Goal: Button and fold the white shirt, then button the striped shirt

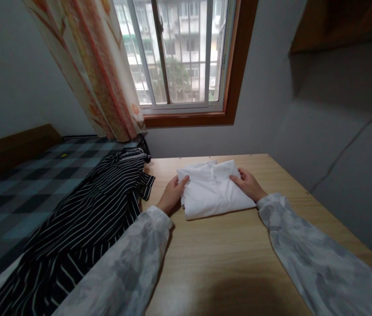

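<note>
A folded white shirt (210,193) lies on the light wooden table (225,250), its collar side away from me and a button showing near the top. My left hand (173,193) grips its left edge, thumb on top and fingers tucked underneath. On the opposite side my right hand (247,183) pinches the upper right edge, thumb over the cloth. The fingertips below the fabric are hidden on both sides.
To the left, a black garment with white stripes (96,202) is spread along the table's side, over a bed with a checked cover (4,197). A patterned curtain (103,70) hangs by the window (186,52). A wall cable (347,151) runs at right.
</note>
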The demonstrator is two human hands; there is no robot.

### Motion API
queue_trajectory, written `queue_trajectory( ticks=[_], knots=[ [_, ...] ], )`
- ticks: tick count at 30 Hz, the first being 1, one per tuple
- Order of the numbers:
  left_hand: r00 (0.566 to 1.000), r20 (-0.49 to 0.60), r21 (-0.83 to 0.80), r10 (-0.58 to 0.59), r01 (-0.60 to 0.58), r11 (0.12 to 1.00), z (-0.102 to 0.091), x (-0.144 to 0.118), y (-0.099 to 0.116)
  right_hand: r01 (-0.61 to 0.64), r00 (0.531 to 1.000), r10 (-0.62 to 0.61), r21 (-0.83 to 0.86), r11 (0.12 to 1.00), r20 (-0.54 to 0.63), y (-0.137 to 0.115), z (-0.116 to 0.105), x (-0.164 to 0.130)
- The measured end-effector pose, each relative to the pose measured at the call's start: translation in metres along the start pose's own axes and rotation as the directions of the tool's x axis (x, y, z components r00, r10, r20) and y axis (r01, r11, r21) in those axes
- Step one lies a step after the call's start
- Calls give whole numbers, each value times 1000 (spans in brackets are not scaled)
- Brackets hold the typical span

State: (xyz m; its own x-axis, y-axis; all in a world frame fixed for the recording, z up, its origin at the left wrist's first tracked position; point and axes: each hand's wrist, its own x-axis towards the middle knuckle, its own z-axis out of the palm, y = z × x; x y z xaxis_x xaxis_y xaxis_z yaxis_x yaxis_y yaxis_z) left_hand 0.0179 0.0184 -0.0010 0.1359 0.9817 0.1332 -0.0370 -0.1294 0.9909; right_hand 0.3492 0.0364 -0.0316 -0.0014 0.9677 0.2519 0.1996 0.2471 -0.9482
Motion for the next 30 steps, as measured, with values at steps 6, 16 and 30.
queue_trajectory(
  ticks=[6,16,30],
  knots=[
    [996,83,108,-46,37,993,-5,-1,-2,14,991,-23,-68,998,-129,14,2,-1],
    [986,120,473,-116,46,880,-4,-5,3,15,974,-105,-401,916,-203,4,2,-7],
    [974,121,864,-192,-8,504,-15,-6,35,23,984,-116,-548,836,-134,7,0,-7]
  ],
)
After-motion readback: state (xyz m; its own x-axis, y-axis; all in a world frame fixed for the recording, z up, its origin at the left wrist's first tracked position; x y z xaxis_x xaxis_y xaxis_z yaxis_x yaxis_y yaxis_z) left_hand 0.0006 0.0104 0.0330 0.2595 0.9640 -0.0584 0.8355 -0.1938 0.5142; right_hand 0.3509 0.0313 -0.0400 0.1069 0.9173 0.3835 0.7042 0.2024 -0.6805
